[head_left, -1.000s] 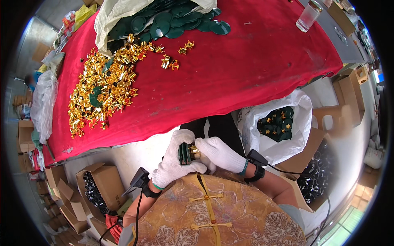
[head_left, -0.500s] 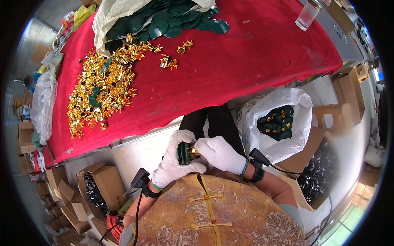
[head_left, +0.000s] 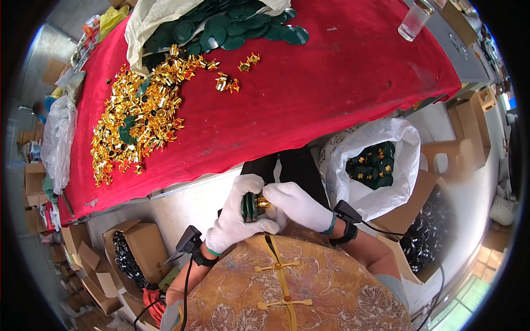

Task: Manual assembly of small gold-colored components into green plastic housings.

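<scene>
My left hand (head_left: 225, 223), in a white knit glove, is closed around a short stack of dark green discs (head_left: 249, 208) held on edge above my lap. Against the right face of that stack sits a shiny gold pronged piece (head_left: 264, 203). The fingers of my right hand (head_left: 301, 207), gloved the same way, are pressed on this gold piece; their tips are partly hidden. On the red-covered table ahead, a heap of gold pronged pieces (head_left: 146, 113) spreads at the left. Behind it, more loose green discs (head_left: 214, 37) spill from a pale sack.
Right of my knees stands a white sack (head_left: 406, 165) with green discs bearing gold pieces inside. Cardboard boxes of dark shiny parts are at my lower left (head_left: 146, 248) and lower right (head_left: 406, 215). A drinking glass (head_left: 414, 22) stands at the red table's (head_left: 309, 94) far right.
Both hands have shifted very slightly to the right, and more of the gold piece shows between the stack and my right fingers. The table and sacks look the same.
</scene>
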`<state>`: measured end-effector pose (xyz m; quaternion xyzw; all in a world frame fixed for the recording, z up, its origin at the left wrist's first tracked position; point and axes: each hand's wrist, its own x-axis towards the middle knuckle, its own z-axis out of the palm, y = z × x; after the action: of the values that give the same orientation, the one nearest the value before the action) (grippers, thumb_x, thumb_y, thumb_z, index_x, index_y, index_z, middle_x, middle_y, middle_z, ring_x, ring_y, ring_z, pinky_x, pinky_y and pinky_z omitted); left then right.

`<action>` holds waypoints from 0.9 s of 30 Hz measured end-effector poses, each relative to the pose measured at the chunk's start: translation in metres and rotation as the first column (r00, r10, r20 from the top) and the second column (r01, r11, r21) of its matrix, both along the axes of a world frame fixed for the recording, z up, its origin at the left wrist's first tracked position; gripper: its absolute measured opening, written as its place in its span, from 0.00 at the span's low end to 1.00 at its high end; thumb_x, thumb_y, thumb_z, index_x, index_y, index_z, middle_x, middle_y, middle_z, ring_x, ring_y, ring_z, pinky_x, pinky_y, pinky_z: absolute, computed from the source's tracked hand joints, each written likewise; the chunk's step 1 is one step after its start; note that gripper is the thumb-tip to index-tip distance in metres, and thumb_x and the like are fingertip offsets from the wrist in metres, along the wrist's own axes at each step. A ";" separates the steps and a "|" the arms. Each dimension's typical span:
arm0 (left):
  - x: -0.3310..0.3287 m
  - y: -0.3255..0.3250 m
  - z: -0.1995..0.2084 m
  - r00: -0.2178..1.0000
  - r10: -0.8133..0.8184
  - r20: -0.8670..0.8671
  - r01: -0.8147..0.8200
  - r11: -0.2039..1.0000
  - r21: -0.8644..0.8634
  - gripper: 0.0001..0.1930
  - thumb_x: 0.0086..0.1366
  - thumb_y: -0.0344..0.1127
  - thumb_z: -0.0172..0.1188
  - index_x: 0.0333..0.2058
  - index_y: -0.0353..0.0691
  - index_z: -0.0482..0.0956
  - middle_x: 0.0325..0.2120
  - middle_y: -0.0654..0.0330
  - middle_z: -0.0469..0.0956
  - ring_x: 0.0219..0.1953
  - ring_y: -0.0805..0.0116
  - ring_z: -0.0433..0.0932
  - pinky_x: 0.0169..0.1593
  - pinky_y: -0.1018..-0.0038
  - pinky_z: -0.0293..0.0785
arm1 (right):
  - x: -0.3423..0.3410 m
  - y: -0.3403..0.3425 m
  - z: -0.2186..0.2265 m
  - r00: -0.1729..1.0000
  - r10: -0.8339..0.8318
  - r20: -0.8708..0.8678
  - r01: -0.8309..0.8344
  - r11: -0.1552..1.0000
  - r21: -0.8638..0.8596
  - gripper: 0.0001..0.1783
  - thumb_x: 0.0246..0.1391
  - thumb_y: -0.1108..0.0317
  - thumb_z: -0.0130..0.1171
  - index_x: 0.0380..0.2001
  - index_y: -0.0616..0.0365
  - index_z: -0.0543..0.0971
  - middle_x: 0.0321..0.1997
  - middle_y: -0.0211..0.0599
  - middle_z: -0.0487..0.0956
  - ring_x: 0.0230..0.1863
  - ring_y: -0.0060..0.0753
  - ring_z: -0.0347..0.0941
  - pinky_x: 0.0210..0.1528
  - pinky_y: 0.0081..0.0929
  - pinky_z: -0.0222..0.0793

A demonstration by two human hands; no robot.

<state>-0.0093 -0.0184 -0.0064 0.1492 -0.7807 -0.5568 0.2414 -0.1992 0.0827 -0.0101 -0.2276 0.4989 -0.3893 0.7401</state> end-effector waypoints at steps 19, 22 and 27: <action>-0.009 0.000 0.009 0.995 -0.091 0.051 0.099 0.977 -0.190 0.38 0.44 0.29 0.84 0.53 0.43 0.72 0.49 0.50 0.73 0.50 0.53 0.75 0.56 0.62 0.74 | -0.012 0.005 -0.006 0.898 -0.022 0.439 -0.031 0.993 0.113 0.19 0.72 0.57 0.55 0.34 0.63 0.80 0.26 0.36 0.80 0.15 0.33 0.74 0.21 0.34 0.70; 0.000 0.003 -0.009 1.000 -0.021 0.000 0.021 0.997 0.076 0.40 0.44 0.31 0.86 0.55 0.44 0.70 0.52 0.52 0.72 0.52 0.58 0.75 0.56 0.64 0.74 | -0.004 0.003 -0.005 1.000 -0.003 -0.022 -0.002 0.978 -0.210 0.18 0.71 0.57 0.54 0.38 0.63 0.81 0.29 0.43 0.81 0.23 0.43 0.79 0.30 0.38 0.76; 0.003 -0.001 -0.002 0.997 0.053 0.048 -0.068 0.917 0.393 0.48 0.41 0.32 0.90 0.58 0.44 0.65 0.56 0.54 0.71 0.57 0.63 0.73 0.62 0.64 0.72 | 0.004 0.007 0.007 0.574 -0.238 -0.784 -0.355 0.790 -0.500 0.20 0.64 0.56 0.63 0.53 0.56 0.76 0.37 0.44 0.80 0.41 0.53 0.82 0.41 0.45 0.79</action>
<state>-0.0067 -0.0193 -0.0082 0.2289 -0.6519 -0.6920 0.2093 -0.1948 0.0896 -0.0028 -0.6234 0.6196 -0.3515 0.3224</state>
